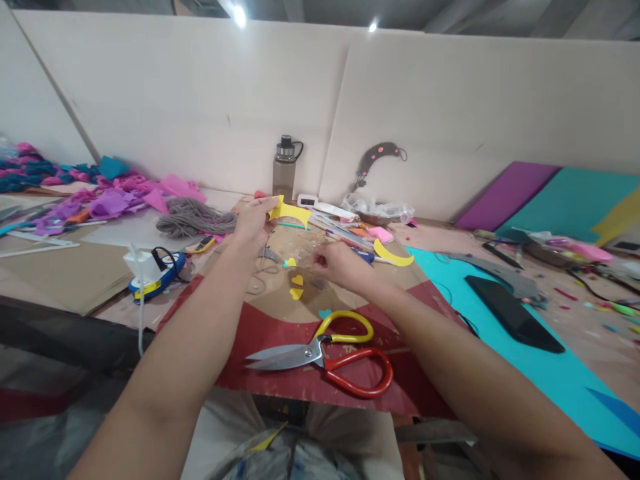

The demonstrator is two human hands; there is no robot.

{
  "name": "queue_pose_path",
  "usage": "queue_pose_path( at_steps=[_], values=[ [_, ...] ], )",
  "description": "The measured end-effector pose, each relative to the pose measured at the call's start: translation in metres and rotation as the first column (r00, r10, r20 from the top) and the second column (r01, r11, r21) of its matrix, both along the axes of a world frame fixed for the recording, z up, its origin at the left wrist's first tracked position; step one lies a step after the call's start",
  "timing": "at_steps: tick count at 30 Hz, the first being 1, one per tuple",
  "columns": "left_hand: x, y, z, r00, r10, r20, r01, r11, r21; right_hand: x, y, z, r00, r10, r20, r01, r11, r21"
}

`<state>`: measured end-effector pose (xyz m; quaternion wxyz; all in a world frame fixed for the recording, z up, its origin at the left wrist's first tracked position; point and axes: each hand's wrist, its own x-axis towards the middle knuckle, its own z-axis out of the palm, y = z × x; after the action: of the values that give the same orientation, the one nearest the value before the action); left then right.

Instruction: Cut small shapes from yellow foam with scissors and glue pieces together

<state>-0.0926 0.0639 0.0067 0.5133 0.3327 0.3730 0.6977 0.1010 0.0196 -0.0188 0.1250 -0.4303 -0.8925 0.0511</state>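
In the head view, the left hand (253,217) pinches a cut yellow piece (294,214) at its left end, above the far part of the brown and red board (280,303). The right hand (340,265) is over the same board, its fingers curled in to a narrow grip; I cannot tell whether anything is between the fingertips.

Between the hands and slightly nearer the person, 3 yellow hearts (297,280) lie in a loose line on the brown area. A small blue piece (325,313) lies nearer the person, just beyond the scissors (309,353). These rest on the red area below both hands, blades spread a little and pointing left, 1 handle yellow and 1 red.

Just right of the right hand lies a yellow crescent (394,253). Farther right, a black phone (513,313) rests on a bright blue sheet (540,380). Left of the left hand is a bundle of grey cord (195,217), with a blue power strip (159,279) nearer the person. Beyond the left hand, a bottle (284,175) stands upright by the pale wall (200,100).
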Motion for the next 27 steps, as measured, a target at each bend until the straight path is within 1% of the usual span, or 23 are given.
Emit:
queue_pose_path(
  at_steps=[3, 4, 5, 6, 7, 8, 9, 10, 11, 12, 14, 15, 16, 17, 18, 20, 21, 22, 23, 24, 25, 26, 27],
  values=[
    [-0.001, 0.001, -0.001, 1.000, 0.017, -0.016, -0.017, 1.000, 0.004, 0.013, -0.021, 0.021, 0.994, 0.016, -0.107, -0.020, 0.999, -0.038],
    [-0.001, 0.002, -0.001, 0.999, 0.024, -0.025, -0.024, 1.000, 0.005, 0.016, -0.032, 0.029, 0.976, 0.072, -0.204, -0.095, 0.990, -0.106],
    [-0.001, 0.002, -0.002, 0.999, 0.030, -0.034, -0.030, 1.000, 0.006, 0.018, -0.045, 0.036, 0.944, 0.162, -0.286, -0.226, 0.952, -0.207],
    [0.000, 0.001, -0.002, 0.999, 0.033, -0.042, -0.033, 0.999, 0.007, 0.018, -0.058, 0.042, 0.903, 0.255, -0.346, -0.370, 0.871, -0.323],
    [0.000, 0.001, -0.002, 0.998, 0.029, -0.051, -0.029, 1.000, 0.009, 0.018, -0.069, 0.045, 0.855, 0.352, -0.381, -0.503, 0.741, -0.445],
    [0.002, -0.001, -0.002, 0.998, 0.021, -0.062, -0.020, 1.000, 0.008, 0.018, -0.078, 0.048, 0.821, 0.410, -0.398, -0.571, 0.622, -0.536],
    [0.003, -0.002, -0.001, 0.997, 0.008, -0.071, -0.007, 1.000, 0.009, 0.018, -0.083, 0.048, 0.798, 0.433, -0.418, -0.602, 0.563, -0.566],
    [0.005, -0.005, -0.001, 0.997, -0.012, -0.082, 0.013, 1.000, 0.014, 0.018, -0.084, 0.047, 0.800, 0.401, -0.446, -0.599, 0.576, -0.556],
    [0.007, -0.007, 0.000, 0.995, -0.036, -0.091, 0.038, 0.999, 0.030, 0.019, -0.081, 0.046, 0.810, 0.334, -0.483, -0.573, 0.628, -0.526],
    [0.010, -0.009, 0.001, 0.993, -0.057, -0.105, 0.062, 0.997, 0.044, 0.021, -0.076, 0.045, 0.810, 0.243, -0.534, -0.525, 0.705, -0.476],
    [0.015, -0.014, 0.002, 0.985, -0.099, -0.138, 0.107, 0.993, 0.054, 0.027, -0.062, 0.044, 0.747, 0.020, -0.665, -0.351, 0.861, -0.369],
    [0.018, -0.015, 0.003, 0.980, -0.129, -0.154, 0.139, 0.989, 0.057, 0.030, -0.056, 0.044, 0.700, -0.052, -0.712, -0.270, 0.904, -0.331],
    [0.021, -0.017, 0.002, 0.974, -0.157, -0.161, 0.170, 0.983, 0.068, 0.033, -0.052, 0.045, 0.672, -0.084, -0.736, -0.240, 0.915, -0.324],
    [0.023, -0.018, 0.002, 0.969, -0.180, -0.167, 0.195, 0.978, 0.078, 0.036, -0.050, 0.047, 0.680, -0.077, -0.729, -0.276, 0.895, -0.352],
    [0.025, -0.018, 0.000, 0.966, -0.193, -0.173, 0.211, 0.973, 0.089, 0.038, -0.050, 0.048, 0.715, -0.028, -0.698, -0.368, 0.834, -0.411],
    [0.028, -0.017, -0.003, 0.961, -0.202, -0.188, 0.225, 0.969, 0.105, 0.038, -0.053, 0.050, 0.763, 0.123, -0.635, -0.549, 0.642, -0.536],
    [0.029, -0.017, -0.005, 0.959, -0.202, -0.197, 0.226, 0.968, 0.108, 0.037, -0.054, 0.050, 0.760, 0.157, -0.630, -0.581, 0.598, -0.552],
    [0.030, -0.016, -0.007, 0.957, -0.203, -0.208, 0.229, 0.968, 0.107, 0.036, -0.054, 0.049, 0.748, 0.133, -0.651, -0.566, 0.641, -0.518],
    [0.031, -0.015, -0.009, 0.954, -0.205, -0.218, 0.232, 0.967, 0.104, 0.034, -0.051, 0.047, 0.717, 0.060, -0.695, -0.487, 0.756, -0.437],
    [0.032, -0.015, -0.011, 0.951, -0.209, -0.230, 0.236, 0.967, 0.099, 0.033, -0.047, 0.044, 0.655, -0.038, -0.754, -0.324, 0.888, -0.326],
    [0.034, -0.015, -0.012, 0.946, -0.214, -0.243, 0.243, 0.965, 0.095, 0.033, -0.042, 0.041, 0.575, -0.120, -0.809, -0.115, 0.967, -0.226],
    [0.036, -0.016, -0.013, 0.941, -0.220, -0.257, 0.251, 0.964, 0.092, 0.032, -0.035, 0.037, 0.522, -0.166, -0.836, 0.061, 0.986, -0.157],
    [0.039, -0.017, -0.014, 0.936, -0.225, -0.271, 0.257, 0.962, 0.089, 0.032, -0.028, 0.032, 0.519, -0.188, -0.834, 0.160, 0.980, -0.121]
  ],
)
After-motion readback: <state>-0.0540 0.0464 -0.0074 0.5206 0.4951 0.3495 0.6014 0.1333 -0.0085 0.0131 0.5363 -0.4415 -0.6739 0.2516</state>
